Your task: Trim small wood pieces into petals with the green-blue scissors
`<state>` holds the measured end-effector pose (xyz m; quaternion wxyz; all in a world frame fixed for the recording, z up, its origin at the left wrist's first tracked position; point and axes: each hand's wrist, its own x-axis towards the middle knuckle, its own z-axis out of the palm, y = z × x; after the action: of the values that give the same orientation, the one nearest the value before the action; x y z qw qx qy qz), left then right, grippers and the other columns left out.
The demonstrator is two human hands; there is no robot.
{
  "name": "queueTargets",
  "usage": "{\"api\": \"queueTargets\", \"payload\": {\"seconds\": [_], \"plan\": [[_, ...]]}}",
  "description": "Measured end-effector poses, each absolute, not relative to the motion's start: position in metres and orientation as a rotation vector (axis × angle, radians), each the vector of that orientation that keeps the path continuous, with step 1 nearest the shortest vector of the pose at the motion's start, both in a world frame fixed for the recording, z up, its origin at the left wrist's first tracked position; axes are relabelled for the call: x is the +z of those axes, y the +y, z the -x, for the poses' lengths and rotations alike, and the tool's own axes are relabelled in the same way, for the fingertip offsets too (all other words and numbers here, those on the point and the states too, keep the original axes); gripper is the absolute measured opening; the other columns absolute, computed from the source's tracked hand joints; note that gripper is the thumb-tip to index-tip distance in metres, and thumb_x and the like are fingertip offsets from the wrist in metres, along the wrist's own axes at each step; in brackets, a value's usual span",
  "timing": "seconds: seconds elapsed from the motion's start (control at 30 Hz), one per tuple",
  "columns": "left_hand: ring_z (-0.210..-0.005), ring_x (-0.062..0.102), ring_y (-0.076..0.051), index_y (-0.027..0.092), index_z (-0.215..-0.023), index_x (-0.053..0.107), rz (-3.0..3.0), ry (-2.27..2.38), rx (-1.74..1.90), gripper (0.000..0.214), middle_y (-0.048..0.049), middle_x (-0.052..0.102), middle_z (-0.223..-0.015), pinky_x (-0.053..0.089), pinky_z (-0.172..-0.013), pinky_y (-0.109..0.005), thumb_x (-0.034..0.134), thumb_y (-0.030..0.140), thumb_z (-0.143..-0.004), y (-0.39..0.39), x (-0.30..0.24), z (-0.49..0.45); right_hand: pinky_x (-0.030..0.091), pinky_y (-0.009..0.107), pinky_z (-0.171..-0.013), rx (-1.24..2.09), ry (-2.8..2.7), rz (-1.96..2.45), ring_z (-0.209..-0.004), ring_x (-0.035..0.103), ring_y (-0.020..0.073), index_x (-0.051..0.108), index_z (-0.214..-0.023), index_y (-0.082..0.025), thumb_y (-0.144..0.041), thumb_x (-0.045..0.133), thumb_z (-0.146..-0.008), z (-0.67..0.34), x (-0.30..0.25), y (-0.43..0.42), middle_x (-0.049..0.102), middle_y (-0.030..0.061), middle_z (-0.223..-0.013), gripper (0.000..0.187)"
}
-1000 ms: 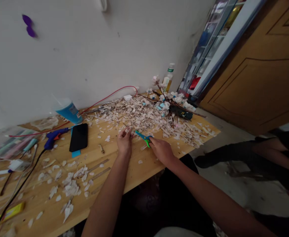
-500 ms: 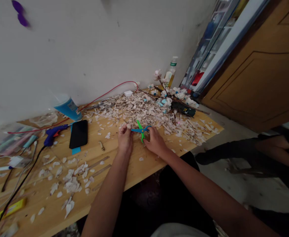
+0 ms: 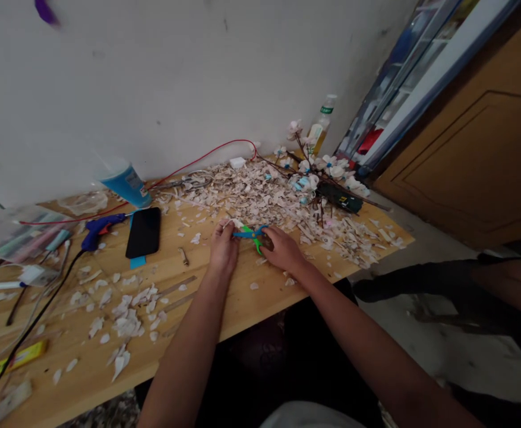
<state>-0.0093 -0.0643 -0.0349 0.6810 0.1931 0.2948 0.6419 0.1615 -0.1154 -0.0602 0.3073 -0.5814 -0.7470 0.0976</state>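
— While the left hand (image 3: pixel 223 248) pinches a pale little petal scrap (image 3: pixel 232 224) between thumb and forefinger, look, the right hand (image 3: pixel 282 249) works the scissors (image 3: pixel 251 234), fingers curled shut through the green loops.

— Where on the counter (image 3: pixel 260 300) is all this?

— About the middle of its width, between the front edge and the wall, right at the near fringe of the big heap of trimmings (image 3: pixel 260 199) that spreads toward the back right corner. The blue blades point left, meeting the scrap.

— How would that scrap handle, you think?

— Featherweight and limp, I'd judge. Thin stuff that folds or tears if squeezed hard, so a fingertip pinch at one edge suits it, leaving the rest free for the blades. The scissors look like small plastic craft ones, light and stiff; the loops are the only sensible place to grip.

— What else is about?

— A black phone (image 3: pixel 144 232) lies left of the hands, a blue glue gun (image 3: pixel 96 229) beyond it with its cord trailing off toward the front left corner. A blue cup (image 3: pixel 124 182) stands by the wall, a red wire (image 3: pixel 198 161) loops along the back edge. A flowered branch (image 3: pixel 318 172) and a bottle (image 3: pixel 321 123) sit at the back right corner. Cut petals (image 3: pixel 126 318) lie scattered near the front edge. Somebody's legs (image 3: pixel 465 285) stretch across the floor on the right.
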Motion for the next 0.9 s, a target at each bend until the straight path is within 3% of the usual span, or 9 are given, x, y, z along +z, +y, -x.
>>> {"api": "queueTargets", "payload": {"seconds": [0.17,0.47,0.6,0.77,0.9], "plan": [[-0.069,0.06,-0.008,0.016,-0.068,0.059,-0.441,0.646,1.403,0.027,0.0025,0.061,-0.069,0.048,-0.071,-0.02,0.085,0.018,-0.065,-0.062,-0.042,0.008,0.048,0.039,-0.093,0.279,-1.951,1.536,-0.111,0.058,0.027,0.058,-0.123,-0.018,-0.026,0.062,-0.081,-0.161,-0.058,-0.114,0.063,0.0123,-0.119,0.043],[-0.083,0.066,-0.011,0.018,-0.081,0.068,-0.43,0.666,1.448,0.026,-0.0011,0.071,-0.085,0.05,-0.089,-0.027,0.086,0.014,-0.063,-0.059,-0.048,0.011,0.047,0.03,-0.078,0.429,-1.851,1.55,-0.088,0.062,0.0195,0.063,-0.114,-0.021,-0.026,0.063,-0.079,-0.162,-0.054,-0.115,0.067,0.0057,-0.103,0.036],[-0.08,0.065,-0.012,0.018,-0.08,0.069,-0.494,0.705,1.387,0.028,-0.0025,0.071,-0.085,0.051,-0.081,-0.026,0.086,0.014,-0.058,-0.064,-0.045,0.006,0.047,0.032,-0.08,0.397,-1.878,1.55,-0.094,0.061,0.0212,0.063,-0.113,-0.022,-0.026,0.062,-0.079,-0.161,-0.054,-0.115,0.066,0.0067,-0.106,0.034],[-0.061,0.056,-0.009,0.016,-0.074,0.069,-0.618,0.796,1.333,0.019,-0.0006,0.065,-0.07,0.043,-0.064,-0.021,0.083,0.024,-0.065,-0.067,-0.045,0.006,0.048,0.032,-0.081,0.407,-1.81,1.593,-0.093,0.062,0.0214,0.064,-0.112,-0.022,-0.025,0.062,-0.079,-0.16,-0.053,-0.114,0.067,0.0069,-0.106,0.033],[-0.058,0.052,-0.008,0.015,-0.069,0.068,-0.717,0.853,1.312,0.023,0.0007,0.06,-0.062,0.038,-0.058,-0.02,0.084,0.031,-0.066,-0.066,-0.047,0.009,0.048,0.032,-0.08,0.435,-1.761,1.604,-0.093,0.063,0.0217,0.064,-0.111,-0.022,-0.026,0.062,-0.08,-0.16,-0.054,-0.113,0.068,0.007,-0.106,0.031]]}}
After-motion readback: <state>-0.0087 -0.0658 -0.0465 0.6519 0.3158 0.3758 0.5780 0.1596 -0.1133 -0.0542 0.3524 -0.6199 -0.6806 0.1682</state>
